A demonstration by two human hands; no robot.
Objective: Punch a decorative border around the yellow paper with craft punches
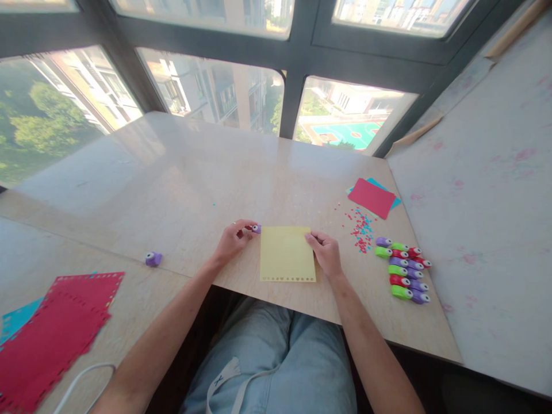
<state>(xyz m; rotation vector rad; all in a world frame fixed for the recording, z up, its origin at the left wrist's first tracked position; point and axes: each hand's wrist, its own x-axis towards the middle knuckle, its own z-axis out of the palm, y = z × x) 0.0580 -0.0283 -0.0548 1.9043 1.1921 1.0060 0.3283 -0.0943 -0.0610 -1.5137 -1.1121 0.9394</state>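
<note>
Fingers of the left hand (233,238) are pinched together on a small purple punch (256,229), which sits at the upper left corner of the yellow sheet (287,253), just past the fingertips. The right hand (325,251) rests on the sheet's right edge, its fingers closed lightly on the paper to keep it flat on the table (181,190). Along the near edge of the sheet, the side farthest from the punch, a full row of small cut-out shapes (hearts, as far as I can tell) is already done; the left, right and far edges look uncut, so I judge about one side in four finished. Beyond the right hand's knuckles lies a scatter of red and blue paper bits (361,229), and past that a cluster of green, purple and red punches (403,270). Farther out from that hand, a red sheet (371,197) lies over a blue one. Well to the left of the left hand sits another purple punch (153,259), and farther left a stack of red sheets (56,333) whose borders are punched all round. No brand, label or writing can be read anywhere.
</note>
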